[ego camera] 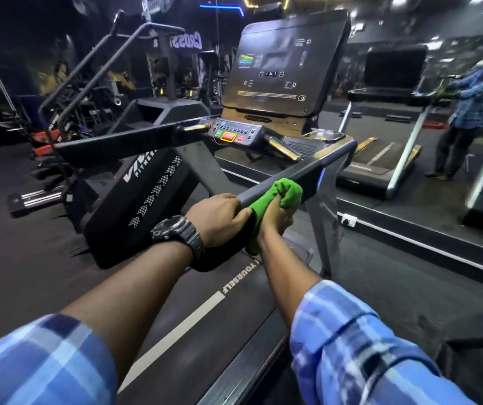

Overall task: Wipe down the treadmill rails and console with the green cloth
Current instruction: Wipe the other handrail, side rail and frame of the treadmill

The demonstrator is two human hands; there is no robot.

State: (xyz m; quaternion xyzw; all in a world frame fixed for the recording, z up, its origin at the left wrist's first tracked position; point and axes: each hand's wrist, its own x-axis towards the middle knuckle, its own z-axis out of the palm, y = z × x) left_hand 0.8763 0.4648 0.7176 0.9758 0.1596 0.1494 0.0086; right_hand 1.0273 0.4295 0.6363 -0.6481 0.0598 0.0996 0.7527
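Observation:
A bright green cloth (285, 192) is bunched around the near end of the treadmill's right rail (301, 173). My right hand (275, 219) is closed on the cloth from below, pressing it onto the rail. My left hand (219, 216), with a black watch on the wrist, grips the rail's near end and the cloth's lower edge. The left rail (117, 143) runs out to the left, untouched. Beyond stands the console (285, 74), a dark tilted screen over a button panel (235, 134).
The treadmill belt (193, 311) with a white stripe lies below my arms. A stair machine (135, 83) stands to the left. A wall mirror on the right shows a reflected treadmill (392, 112) and a person (471, 112). A wall socket (348, 220) sits at floor level.

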